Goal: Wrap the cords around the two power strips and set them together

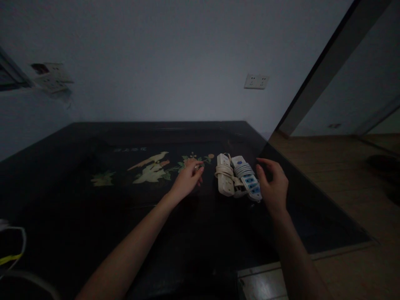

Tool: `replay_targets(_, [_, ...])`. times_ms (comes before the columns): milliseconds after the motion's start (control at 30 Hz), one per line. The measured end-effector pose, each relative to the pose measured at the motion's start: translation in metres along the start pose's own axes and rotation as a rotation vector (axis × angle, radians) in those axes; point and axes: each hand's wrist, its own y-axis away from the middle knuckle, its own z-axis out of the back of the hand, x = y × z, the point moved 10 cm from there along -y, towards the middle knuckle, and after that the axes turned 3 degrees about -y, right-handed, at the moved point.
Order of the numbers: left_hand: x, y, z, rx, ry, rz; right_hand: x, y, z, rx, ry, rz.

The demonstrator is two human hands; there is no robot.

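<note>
Two power strips lie side by side on a dark, glossy table (93,225). The left one is a white power strip (225,183) with its cream cord wound around it. Beside it is a white power strip with blue sockets (251,186), wrapped in a pale cord. A dark plug shows between their lower ends. My left hand (189,177) hovers left of the strips, fingers loosely bent and apart, with a ring on one finger. Just right of the blue-socketed strip is my right hand (273,183), thumb and fingers apart, holding nothing.
A bird-and-flower picture (151,173) decorates the tabletop. White cable (23,237) and something yellow (11,259) are at the left edge. Wall sockets (256,81) sit above the table's back edge, with more sockets (54,77) at left. Wooden floor (315,166) extends on the right.
</note>
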Motion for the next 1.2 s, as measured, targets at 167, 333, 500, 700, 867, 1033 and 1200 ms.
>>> replay_targets(167, [0.008,0.029,0.056,-0.130,0.174,-0.008,0.079,0.029,-0.069,0.233,-0.595,-0.119])
replay_targets(333, [0.057,0.062,0.072,-0.280,0.404,0.193,0.118,0.096,-0.190,0.664,-0.949,-0.364])
replay_targets(500, [0.073,0.076,0.057,-0.294,0.341,0.189,0.093,0.142,-0.234,0.746,-0.923,-0.554])
replay_targets(700, [0.059,0.082,0.038,-0.205,0.120,0.076,0.086,0.146,-0.225,0.712,-0.879,-0.425])
replay_targets(867, [0.052,0.083,0.034,-0.197,-0.036,0.013,0.084,0.145,-0.225,0.676,-0.842,-0.373])
replay_targets(1033, [0.051,0.082,0.034,-0.192,-0.108,-0.015,0.081,0.143,-0.225,0.681,-0.787,-0.337])
replay_targets(1200, [0.051,0.081,0.034,-0.177,-0.147,-0.023,0.084,0.140,-0.224,0.719,-0.749,-0.303])
